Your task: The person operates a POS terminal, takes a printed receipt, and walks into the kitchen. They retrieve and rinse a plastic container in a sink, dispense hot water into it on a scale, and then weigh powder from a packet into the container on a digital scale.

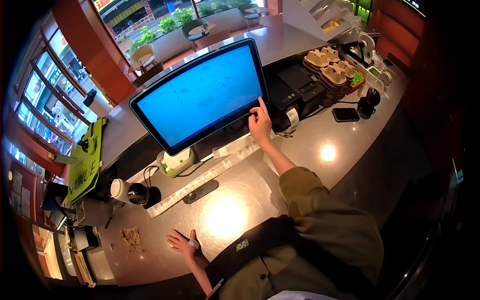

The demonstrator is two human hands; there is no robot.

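Observation:
My right hand (pixel 260 126) reaches up to the lower right corner of a large touchscreen monitor (pixel 202 95) with a lit blue display. Its index finger is stretched out at the glass while the other fingers curl loosely, holding nothing. On the metal counter (pixel 165 260), my left hand (pixel 183 244) lies with its fingers spread and nothing in it. A long printed receipt strip (pixel 202 178) runs diagonally below the monitor. Beside the strip is a dark remote control (pixel 201 192). A green-and-white box (pixel 176 162) sits under the screen.
Right of the monitor stand a black receipt printer (pixel 295 87), stacked cardboard cup carriers (pixel 332 72) and a phone (pixel 346 115). Stacked paper cups (pixel 119 190) and a black scanner (pixel 139 194) stand at left, near a green bag (pixel 86 167). A brown patterned napkin (pixel 132 240) lies nearby.

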